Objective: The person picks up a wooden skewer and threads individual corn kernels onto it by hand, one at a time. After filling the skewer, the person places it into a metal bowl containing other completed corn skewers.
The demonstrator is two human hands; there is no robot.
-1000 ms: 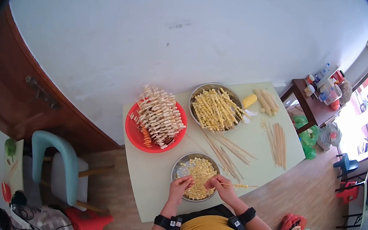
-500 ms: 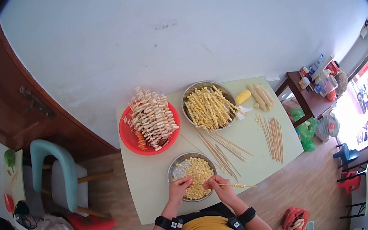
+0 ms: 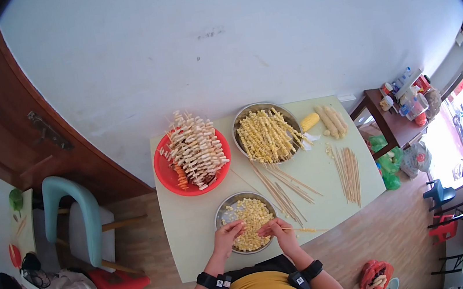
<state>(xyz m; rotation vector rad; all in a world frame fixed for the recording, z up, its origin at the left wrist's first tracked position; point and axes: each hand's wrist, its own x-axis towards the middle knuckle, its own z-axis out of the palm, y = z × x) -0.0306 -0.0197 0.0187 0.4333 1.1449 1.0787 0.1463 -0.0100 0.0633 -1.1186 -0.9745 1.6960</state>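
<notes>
Got loads of corn skewers (image 3: 265, 134) done up top, with kernels (image 3: 249, 212) lower centre and bare sticks (image 3: 348, 176) mid-right unused, clamping a part-filled skewer (image 3: 308, 229) in right fingers (image 3: 270, 229), pinching left fingers (image 3: 235, 226) together.

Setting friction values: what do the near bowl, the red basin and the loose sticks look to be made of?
Near bowl: probably stainless steel, smooth; grey, shiny rim.
Red basin: likely plastic, smooth; evenly coloured throughout.
Loose sticks: wood or bamboo, can't tell which, seemingly uncoated; pale tan, matte.
</notes>
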